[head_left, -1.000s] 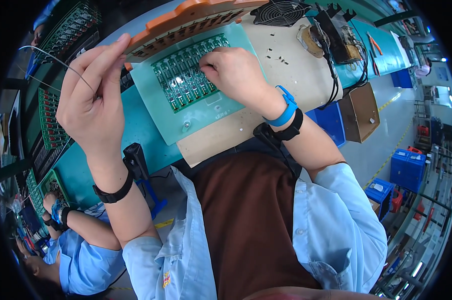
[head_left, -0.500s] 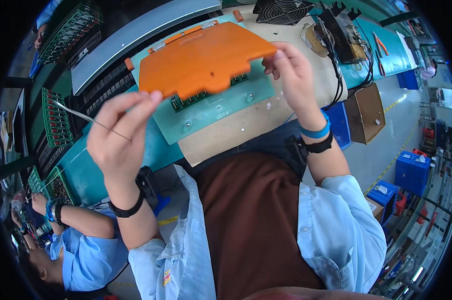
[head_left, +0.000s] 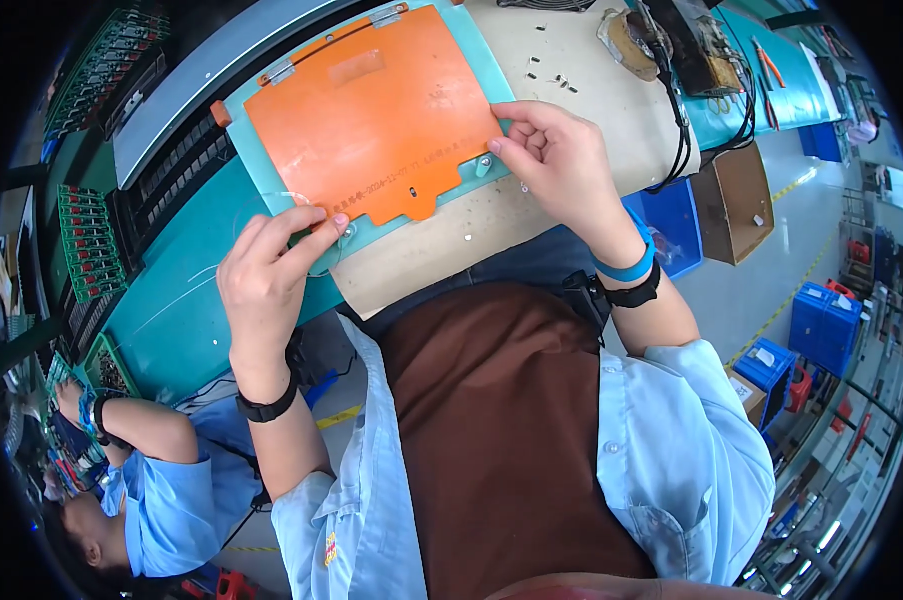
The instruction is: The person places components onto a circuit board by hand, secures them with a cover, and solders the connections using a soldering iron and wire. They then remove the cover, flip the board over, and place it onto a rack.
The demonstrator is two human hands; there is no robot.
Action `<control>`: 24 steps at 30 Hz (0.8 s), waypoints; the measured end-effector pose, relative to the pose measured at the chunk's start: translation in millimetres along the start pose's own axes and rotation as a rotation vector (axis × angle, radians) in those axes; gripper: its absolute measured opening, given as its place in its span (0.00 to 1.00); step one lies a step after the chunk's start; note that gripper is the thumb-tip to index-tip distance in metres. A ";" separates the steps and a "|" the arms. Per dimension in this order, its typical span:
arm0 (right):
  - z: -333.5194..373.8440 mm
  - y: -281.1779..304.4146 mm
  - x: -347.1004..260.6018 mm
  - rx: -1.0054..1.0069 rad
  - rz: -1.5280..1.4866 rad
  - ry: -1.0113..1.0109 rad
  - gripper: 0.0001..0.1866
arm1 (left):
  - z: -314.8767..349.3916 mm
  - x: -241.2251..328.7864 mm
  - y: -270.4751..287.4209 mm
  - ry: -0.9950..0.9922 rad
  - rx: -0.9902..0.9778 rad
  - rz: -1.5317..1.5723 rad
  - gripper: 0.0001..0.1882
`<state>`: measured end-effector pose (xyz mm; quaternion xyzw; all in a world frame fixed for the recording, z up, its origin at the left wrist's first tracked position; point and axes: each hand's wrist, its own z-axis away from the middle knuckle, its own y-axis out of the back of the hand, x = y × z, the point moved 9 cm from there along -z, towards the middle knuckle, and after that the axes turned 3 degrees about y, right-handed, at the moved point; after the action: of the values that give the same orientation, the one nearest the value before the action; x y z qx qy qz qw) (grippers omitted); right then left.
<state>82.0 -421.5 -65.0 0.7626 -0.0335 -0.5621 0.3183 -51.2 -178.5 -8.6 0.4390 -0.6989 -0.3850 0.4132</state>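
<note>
An orange hinged lid (head_left: 371, 120) lies down over a pale green fixture base (head_left: 473, 50), with its metal hinges along the far edge. The near left corner of the lid is pinched between the thumb and fingers of my left hand (head_left: 271, 275). A thin pale curved strand shows beside those fingertips. My right hand (head_left: 561, 165) grips the lid's near right corner, its thumb close to a clear knob (head_left: 483, 165) on the base. Whatever lies under the lid is hidden.
Beneath the fixture is a tan mat (head_left: 421, 255). Several small parts (head_left: 561, 80) lie beyond my right hand. Green circuit boards (head_left: 91, 240) stand in a rack at left, near a co-worker's arm (head_left: 151, 420). At right are a blue bin (head_left: 671, 230) and a cardboard box (head_left: 736, 205).
The orange lid has come down flat, covering the circuit board seen under it before. Both hands moved with it. The thin metal tool in my left hand no longer shows clearly.
</note>
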 end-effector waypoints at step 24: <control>3.7 -26.5 -42.1 -0.048 0.481 0.242 0.12 | 29.9 2.3 5.9 0.123 0.141 0.210 0.19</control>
<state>55.2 -384.8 -44.2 0.7866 -0.1621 -0.3756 0.4626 -80.9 -173.6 -13.5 0.4140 -0.7396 -0.2618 0.4616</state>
